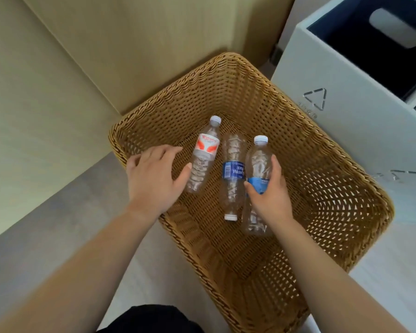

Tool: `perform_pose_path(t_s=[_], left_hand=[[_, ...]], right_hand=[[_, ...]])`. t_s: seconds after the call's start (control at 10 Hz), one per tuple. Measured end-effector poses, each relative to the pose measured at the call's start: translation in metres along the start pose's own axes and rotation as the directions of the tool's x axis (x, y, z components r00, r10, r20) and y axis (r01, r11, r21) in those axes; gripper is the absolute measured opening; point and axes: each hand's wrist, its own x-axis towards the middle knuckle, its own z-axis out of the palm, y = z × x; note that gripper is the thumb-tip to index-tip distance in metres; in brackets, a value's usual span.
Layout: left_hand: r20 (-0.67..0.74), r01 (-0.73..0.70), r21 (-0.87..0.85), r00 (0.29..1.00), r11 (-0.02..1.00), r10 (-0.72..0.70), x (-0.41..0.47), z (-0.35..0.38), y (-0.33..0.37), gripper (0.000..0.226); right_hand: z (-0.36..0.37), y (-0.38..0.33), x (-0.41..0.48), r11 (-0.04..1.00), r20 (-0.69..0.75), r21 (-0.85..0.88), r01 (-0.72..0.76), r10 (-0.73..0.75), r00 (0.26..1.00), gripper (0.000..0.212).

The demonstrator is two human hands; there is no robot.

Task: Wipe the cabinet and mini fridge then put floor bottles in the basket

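A brown wicker basket [334, 179] stands on the floor below me. Three clear plastic bottles are inside it. A red-labelled bottle [203, 155] lies at the left. A crushed blue-labelled bottle [233, 174] lies in the middle, cap toward me. My right hand [269, 195] grips a third blue-labelled bottle [258, 162] round its middle, inside the basket. Over the basket's left rim hovers my left hand [154, 176], fingers spread and holding nothing, its thumb close to the red-labelled bottle.
A pale wooden cabinet wall [130, 44] rises behind and left of the basket. A white recycling bin [346, 87] with a dark interior stands at the right. Grey floor [46, 236] lies at the left.
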Motion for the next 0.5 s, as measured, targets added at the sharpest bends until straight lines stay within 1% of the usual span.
perform_pose_path(t_s=[0.1, 0.2, 0.3, 0.4, 0.5], left_hand=[[-0.029, -0.068, -0.089, 0.997, 0.994, 0.065, 0.001, -0.001, 0.002, 0.047], [-0.047, -0.079, -0.103, 0.996, 0.991, 0.075, -0.001, -0.001, 0.0, 0.047], [-0.007, -0.086, -0.074, 0.996, 0.994, 0.085, 0.0, -0.002, 0.0, 0.047], [0.003, -0.096, -0.054, 0.995, 0.994, 0.096, 0.002, -0.004, 0.001, 0.052], [0.07, -0.091, -0.019, 0.993, 0.996, 0.092, 0.0, -0.006, 0.001, 0.057]], right_hand=[[0.016, 0.007, 0.0, 1.0, 0.044, 0.006, -0.006, 0.006, 0.999, 0.087], [0.027, 0.01, 0.003, 1.0, 0.088, 0.011, 0.007, -0.008, 0.996, 0.089], [0.027, 0.013, 0.007, 1.0, 0.129, -0.017, -0.012, 0.014, 0.992, 0.092], [0.023, 0.015, 0.01, 0.999, 0.136, -0.03, -0.03, 0.034, 0.99, 0.089], [0.016, 0.011, 0.009, 0.998, 0.106, -0.06, 0.005, 0.002, 0.994, 0.085]])
